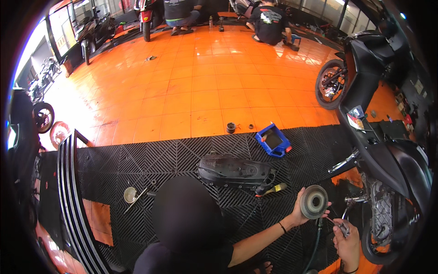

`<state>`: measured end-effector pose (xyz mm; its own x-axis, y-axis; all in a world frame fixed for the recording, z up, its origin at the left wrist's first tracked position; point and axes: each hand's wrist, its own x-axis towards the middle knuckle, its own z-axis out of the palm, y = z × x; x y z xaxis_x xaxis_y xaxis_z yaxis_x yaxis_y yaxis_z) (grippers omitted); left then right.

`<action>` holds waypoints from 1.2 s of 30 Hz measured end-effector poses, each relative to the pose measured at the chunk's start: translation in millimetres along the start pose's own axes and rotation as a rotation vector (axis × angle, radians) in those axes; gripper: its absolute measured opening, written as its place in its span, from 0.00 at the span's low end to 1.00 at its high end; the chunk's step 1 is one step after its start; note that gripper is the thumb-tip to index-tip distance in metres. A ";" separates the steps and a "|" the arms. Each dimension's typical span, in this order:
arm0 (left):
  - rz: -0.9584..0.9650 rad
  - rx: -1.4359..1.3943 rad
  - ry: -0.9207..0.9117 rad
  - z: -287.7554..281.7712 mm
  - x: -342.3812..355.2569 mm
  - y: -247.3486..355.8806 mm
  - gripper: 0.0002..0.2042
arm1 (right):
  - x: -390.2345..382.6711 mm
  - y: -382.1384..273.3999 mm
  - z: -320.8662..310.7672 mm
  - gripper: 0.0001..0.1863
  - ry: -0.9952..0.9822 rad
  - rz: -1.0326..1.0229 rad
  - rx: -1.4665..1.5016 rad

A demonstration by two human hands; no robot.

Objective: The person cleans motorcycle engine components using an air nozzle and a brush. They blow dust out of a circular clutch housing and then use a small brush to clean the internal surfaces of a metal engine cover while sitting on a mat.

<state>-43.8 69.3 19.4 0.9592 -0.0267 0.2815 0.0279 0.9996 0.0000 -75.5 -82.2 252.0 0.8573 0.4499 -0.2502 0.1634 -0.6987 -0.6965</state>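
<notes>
My left hand [298, 212] holds a round metal bell-shaped disc [314, 192] with a central hole, toward the lower right. Just below it, my right hand [346, 244] grips a metal air gun [341, 227], its thin nozzle near the disc and a hose [314, 249] hanging below. A dark elongated engine cover [228, 168] lies on the black ribbed mat [132, 164], with a yellow-handled brush [277, 188] beside it. A large dark, cloth-covered shape [187, 210] hides the lower middle.
A black scooter [401, 164] with exposed engine casing stands at right. A metal rack [68, 182] and small bowl [130, 194] are at left. A blue cut container [261, 139] sits on the mat's far edge. Two people [269, 25] [178, 13] crouch near motorbikes across the orange tiles.
</notes>
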 end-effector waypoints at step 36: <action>-0.160 0.024 -0.015 -18.8 -7.9 -6.9 0.49 | -3.4 -12.9 -15.2 0.16 -0.118 0.016 -0.055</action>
<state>-46.4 62.5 -0.9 0.9387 -0.1852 0.2908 0.1726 0.9826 0.0687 -73.0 -83.2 272.1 0.7971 0.4984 -0.3408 0.1796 -0.7345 -0.6544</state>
